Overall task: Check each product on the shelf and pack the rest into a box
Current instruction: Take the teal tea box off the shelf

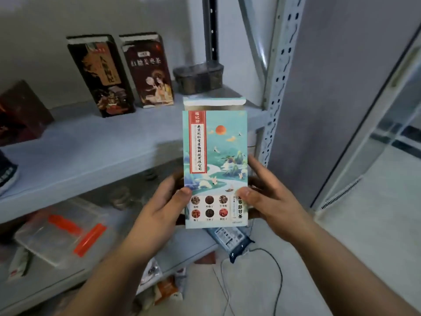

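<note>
Both hands [164, 208] [268, 201] hold teal tea box [215, 156] upright

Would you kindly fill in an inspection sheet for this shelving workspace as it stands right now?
Surface: pale upper shelf, with a lower shelf beneath.
Job's things: teal tea box held upright in front of the shelving; black box and maroon box standing at the upper shelf's rear.
Clutter: dark basket in the back corner; clear container with orange clips on the lower shelf; blue packet at its edge; loose packets on the floor.
Hands: left hand and right hand each pinch the tea box's lower sides, thumbs in front.
Cables: black cable looping on the floor.
Surroundings: perforated upright, grey panel, glass door at right.
</note>
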Demonstrator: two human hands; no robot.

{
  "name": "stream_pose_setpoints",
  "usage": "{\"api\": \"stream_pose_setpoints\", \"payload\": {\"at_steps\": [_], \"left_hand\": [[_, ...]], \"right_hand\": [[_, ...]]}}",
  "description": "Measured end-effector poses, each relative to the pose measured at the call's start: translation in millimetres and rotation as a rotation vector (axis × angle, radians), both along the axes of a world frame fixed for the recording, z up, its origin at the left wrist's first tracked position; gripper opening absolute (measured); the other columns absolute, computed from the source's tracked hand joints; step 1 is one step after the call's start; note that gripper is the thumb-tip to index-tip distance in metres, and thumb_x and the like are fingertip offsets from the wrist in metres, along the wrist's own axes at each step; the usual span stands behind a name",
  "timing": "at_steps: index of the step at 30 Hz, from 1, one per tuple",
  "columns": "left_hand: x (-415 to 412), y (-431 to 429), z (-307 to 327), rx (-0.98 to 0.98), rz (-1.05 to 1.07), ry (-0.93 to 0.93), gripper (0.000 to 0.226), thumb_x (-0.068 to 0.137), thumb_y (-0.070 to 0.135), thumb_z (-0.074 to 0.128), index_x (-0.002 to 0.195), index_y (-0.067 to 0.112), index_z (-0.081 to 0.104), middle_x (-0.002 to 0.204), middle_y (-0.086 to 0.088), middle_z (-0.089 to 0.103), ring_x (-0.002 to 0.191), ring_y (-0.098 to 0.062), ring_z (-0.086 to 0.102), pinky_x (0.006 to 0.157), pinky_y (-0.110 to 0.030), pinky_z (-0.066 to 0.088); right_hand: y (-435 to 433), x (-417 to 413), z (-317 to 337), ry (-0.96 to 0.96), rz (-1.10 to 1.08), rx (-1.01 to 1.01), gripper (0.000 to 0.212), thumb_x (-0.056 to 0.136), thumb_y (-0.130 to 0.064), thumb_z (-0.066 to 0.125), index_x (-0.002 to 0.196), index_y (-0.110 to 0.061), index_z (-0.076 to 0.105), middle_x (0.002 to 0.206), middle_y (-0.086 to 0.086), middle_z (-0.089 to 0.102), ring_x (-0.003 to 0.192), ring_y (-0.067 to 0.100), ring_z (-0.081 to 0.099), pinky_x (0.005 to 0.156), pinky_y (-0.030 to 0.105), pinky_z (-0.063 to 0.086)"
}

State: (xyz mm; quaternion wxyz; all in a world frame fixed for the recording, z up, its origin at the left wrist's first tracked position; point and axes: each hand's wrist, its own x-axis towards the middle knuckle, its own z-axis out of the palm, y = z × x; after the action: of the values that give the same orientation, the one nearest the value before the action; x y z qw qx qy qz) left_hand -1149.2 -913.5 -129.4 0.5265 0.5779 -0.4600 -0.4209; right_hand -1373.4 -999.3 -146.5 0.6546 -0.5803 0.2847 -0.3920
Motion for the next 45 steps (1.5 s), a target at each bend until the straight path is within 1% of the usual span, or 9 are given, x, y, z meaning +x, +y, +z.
{"api": "stream_pose_setpoints", "payload": {"at_steps": [2, 5, 7, 10, 13, 18, 23, 33, 45], "left_hand": [[-25, 1, -9, 0.043, -0.049, -0.003, 0.026, 0.095, 0.044, 0.062, 0.121, 0.040, 0.062, 0.110, 0.007, 0.078, 0.100, -0.017, 0.075, 0.076, -0.033, 0.061], [-83, 5, -22, 0.152, -0.131, -0.012, 0.022, 0.103, 0.026, 0.051, 0.110, 0.044, 0.060, 0.096, 0.012, 0.079, 0.084, -0.009, 0.076, 0.060, -0.021, 0.058], [-127, 12, -34, 0.241, -0.206, -0.050, 0.025, 0.106, 0.025, 0.049, 0.110, 0.047, 0.060, 0.095, 0.012, 0.079, 0.084, -0.011, 0.077, 0.065, -0.028, 0.062], [-197, 30, -55, 0.374, -0.339, -0.041, 0.023, 0.107, 0.026, 0.049, 0.114, 0.044, 0.061, 0.098, 0.009, 0.079, 0.087, -0.016, 0.077, 0.073, -0.041, 0.065], [-267, 54, -73, 0.456, -0.494, -0.058, 0.027, 0.106, 0.022, 0.048, 0.110, 0.043, 0.064, 0.102, 0.004, 0.079, 0.086, -0.017, 0.076, 0.062, -0.032, 0.060], [-374, 101, -101, 0.491, -0.751, -0.129, 0.027, 0.106, 0.018, 0.048, 0.119, 0.038, 0.061, 0.112, 0.001, 0.076, 0.087, -0.014, 0.075, 0.062, -0.027, 0.059], [-455, 142, -114, 0.527, -1.047, -0.213, 0.037, 0.107, 0.019, 0.048, 0.142, 0.028, 0.052, 0.120, -0.002, 0.074, 0.095, -0.018, 0.075, 0.065, -0.029, 0.059], [-552, 187, -131, 0.547, -1.519, -0.355, 0.034, 0.107, 0.017, 0.048, 0.137, 0.032, 0.053, 0.119, 0.005, 0.074, 0.099, -0.017, 0.075, 0.071, -0.032, 0.062], [-594, 250, -129, 0.497, -2.194, -0.469, 0.034, 0.107, 0.019, 0.050, 0.137, 0.033, 0.053, 0.118, 0.004, 0.073, 0.097, -0.014, 0.075, 0.068, -0.027, 0.060]], "right_hand": [[16, -30, -14, 0.017, -0.067, 0.043, 0.069, 0.083, -0.026, 0.080, 0.134, -0.058, 0.046, 0.112, -0.007, 0.076, 0.107, 0.024, 0.075, 0.075, 0.040, 0.064], [48, -89, -37, 0.039, -0.184, 0.126, 0.073, 0.084, -0.031, 0.081, 0.140, -0.060, 0.044, 0.118, 0.001, 0.073, 0.110, 0.027, 0.073, 0.078, 0.049, 0.064], [75, -134, -55, 0.047, -0.274, 0.168, 0.077, 0.082, -0.036, 0.085, 0.143, -0.060, 0.044, 0.127, 0.007, 0.068, 0.113, 0.030, 0.072, 0.079, 0.054, 0.063], [129, -204, -78, 0.042, -0.428, 0.231, 0.073, 0.083, -0.029, 0.077, 0.141, -0.060, 0.046, 0.121, 0.004, 0.071, 0.110, 0.029, 0.073, 0.074, 0.049, 0.063], [191, -268, -97, 0.037, -0.582, 0.300, 0.074, 0.083, -0.028, 0.075, 0.144, -0.057, 0.046, 0.118, 0.003, 0.071, 0.108, 0.027, 0.074, 0.071, 0.043, 0.062], [295, -353, -120, 0.031, -0.837, 0.394, 0.069, 0.081, -0.031, 0.074, 0.137, -0.062, 0.047, 0.122, 0.007, 0.067, 0.103, 0.019, 0.074, 0.065, 0.032, 0.060], [388, -402, -128, -0.006, -1.076, 0.454, 0.068, 0.081, -0.030, 0.073, 0.137, -0.060, 0.049, 0.123, 0.010, 0.066, 0.103, 0.019, 0.074, 0.068, 0.035, 0.061], [496, -404, -137, -0.087, -1.530, 0.546, 0.069, 0.083, -0.031, 0.072, 0.141, -0.059, 0.047, 0.123, 0.010, 0.065, 0.106, 0.017, 0.073, 0.072, 0.036, 0.062], [566, -297, -115, -0.232, -2.137, 0.653, 0.076, 0.079, -0.035, 0.077, 0.143, -0.059, 0.045, 0.119, 0.001, 0.072, 0.105, 0.019, 0.074, 0.076, 0.039, 0.062]]}}
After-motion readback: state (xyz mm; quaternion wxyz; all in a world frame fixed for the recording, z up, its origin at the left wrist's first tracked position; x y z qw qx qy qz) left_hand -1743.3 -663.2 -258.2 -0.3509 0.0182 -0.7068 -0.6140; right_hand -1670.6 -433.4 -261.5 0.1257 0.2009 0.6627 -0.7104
